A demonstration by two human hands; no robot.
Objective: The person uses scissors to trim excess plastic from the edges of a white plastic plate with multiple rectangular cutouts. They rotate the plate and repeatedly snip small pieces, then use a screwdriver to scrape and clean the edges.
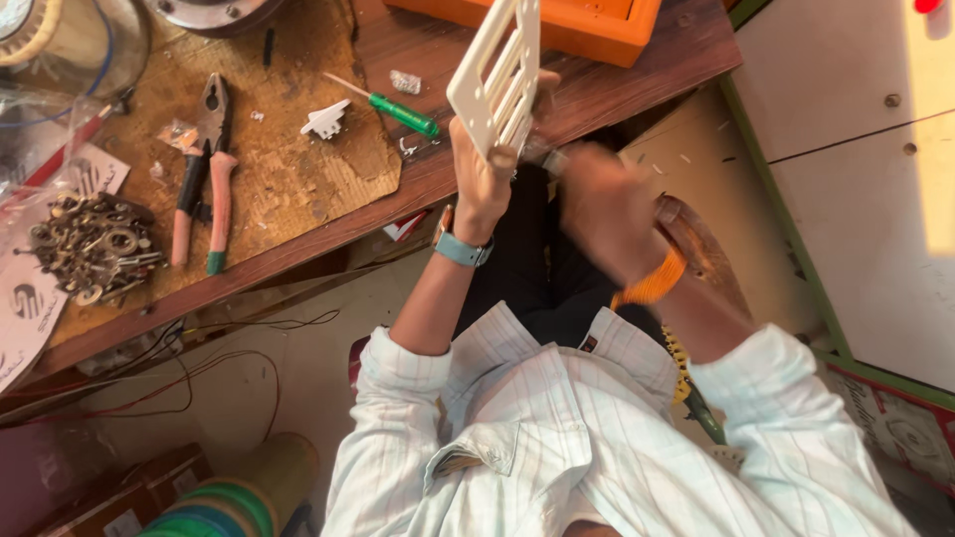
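Clearly, the left hand [484, 179] clamps the white slotted plastic frame [497, 75] upright above the tabletop [597, 89] edge, so the blurred right hand [602, 204], grip unclear, can work its lower corner.

The left hand [484, 179] is raised, wrist bent, its fingers curled closed in a grip. The right hand [602, 204] sits just beside it, motion-blurred, its fingers unclear. Both forearms angle inward.
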